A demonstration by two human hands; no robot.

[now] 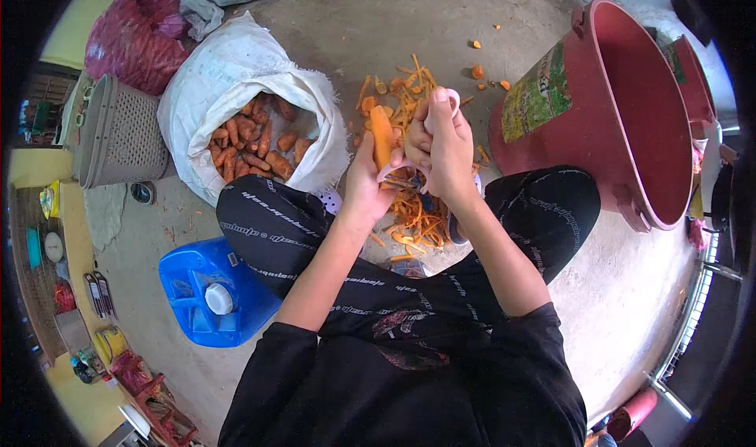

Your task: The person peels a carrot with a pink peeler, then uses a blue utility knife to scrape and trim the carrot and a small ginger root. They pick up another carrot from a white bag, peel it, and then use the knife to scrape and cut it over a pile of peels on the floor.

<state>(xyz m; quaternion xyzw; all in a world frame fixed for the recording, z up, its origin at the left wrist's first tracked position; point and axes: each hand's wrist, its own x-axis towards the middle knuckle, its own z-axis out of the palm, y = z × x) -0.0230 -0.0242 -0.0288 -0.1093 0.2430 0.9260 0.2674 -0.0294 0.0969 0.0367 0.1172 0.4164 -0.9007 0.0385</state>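
An orange carrot [382, 137] with a bright, skinned surface points away from me, and my left hand [367, 185] is wrapped around its near part. In my right hand [446, 152] is a peeler [453, 99] with a pale pink handle; the fingers close around it. The peeler's head lies by the near end of the carrot, and whether the blade touches is hard to tell. Beneath both hands, orange carrot peels [417, 220] are heaped on the floor between my legs, with more beyond the hands.
Left of my knees, a white sack [228, 69] lies open with unpeeled carrots [256, 144] inside. A blue jerrycan [185, 270] stands by my left thigh. On the right is a large red tub [579, 124]. A grey basket [126, 136] and red mesh sacks [134, 49] are farther left.
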